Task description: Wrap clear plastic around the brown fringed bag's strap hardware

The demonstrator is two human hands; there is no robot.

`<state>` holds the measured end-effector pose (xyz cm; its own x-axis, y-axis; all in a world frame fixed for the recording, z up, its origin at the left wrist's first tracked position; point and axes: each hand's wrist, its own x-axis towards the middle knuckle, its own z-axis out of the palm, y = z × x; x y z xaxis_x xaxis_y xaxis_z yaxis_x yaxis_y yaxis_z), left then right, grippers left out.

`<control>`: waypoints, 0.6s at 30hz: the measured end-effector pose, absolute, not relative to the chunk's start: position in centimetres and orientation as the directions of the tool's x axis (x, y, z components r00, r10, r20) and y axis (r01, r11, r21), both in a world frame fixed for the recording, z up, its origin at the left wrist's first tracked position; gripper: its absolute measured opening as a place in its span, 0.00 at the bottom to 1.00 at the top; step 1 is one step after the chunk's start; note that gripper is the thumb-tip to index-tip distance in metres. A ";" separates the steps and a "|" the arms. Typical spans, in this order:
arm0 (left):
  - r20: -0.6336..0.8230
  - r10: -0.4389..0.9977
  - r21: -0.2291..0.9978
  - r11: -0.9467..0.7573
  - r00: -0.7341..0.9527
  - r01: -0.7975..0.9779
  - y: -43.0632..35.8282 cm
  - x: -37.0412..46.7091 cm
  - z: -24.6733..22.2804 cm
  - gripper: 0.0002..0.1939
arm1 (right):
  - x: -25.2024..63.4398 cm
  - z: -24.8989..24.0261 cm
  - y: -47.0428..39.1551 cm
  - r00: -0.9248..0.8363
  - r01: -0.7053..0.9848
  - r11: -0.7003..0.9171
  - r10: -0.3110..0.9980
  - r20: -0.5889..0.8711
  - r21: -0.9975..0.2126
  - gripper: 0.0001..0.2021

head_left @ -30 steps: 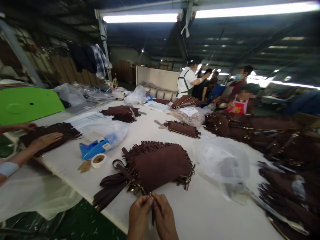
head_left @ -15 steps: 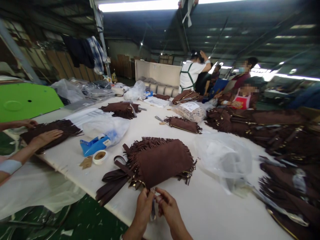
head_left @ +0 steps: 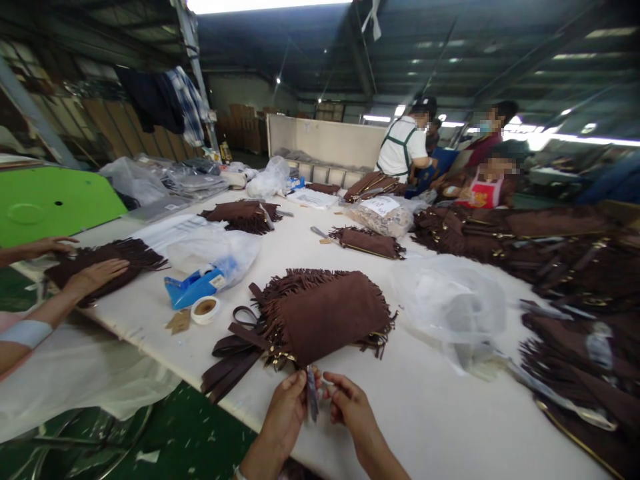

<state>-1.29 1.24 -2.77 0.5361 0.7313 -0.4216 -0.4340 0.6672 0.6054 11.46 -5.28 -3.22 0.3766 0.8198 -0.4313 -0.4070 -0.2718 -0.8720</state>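
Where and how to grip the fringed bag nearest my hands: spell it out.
Probably its plain top panel, at the right end, coming from the near right: the fringed bag lies flat, with bare table there, while straps crowd its left and the left hand and right hand sit in front.

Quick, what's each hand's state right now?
Left hand: closed, pinching a narrow, shiny grey strip.
Right hand: half-curled beside the strip; whether it holds anything cannot be told.

Brown bag (head_left: 335,317) (fringed), flat on table (head_left: 435,407)
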 end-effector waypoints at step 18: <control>-0.351 0.698 0.519 0.700 0.624 -0.492 2.9 -0.5 -5.1 0.18 | 11.2 -5.2 -4.3 0.327 -0.472 -0.242 0.845 -0.423 -0.848 0.29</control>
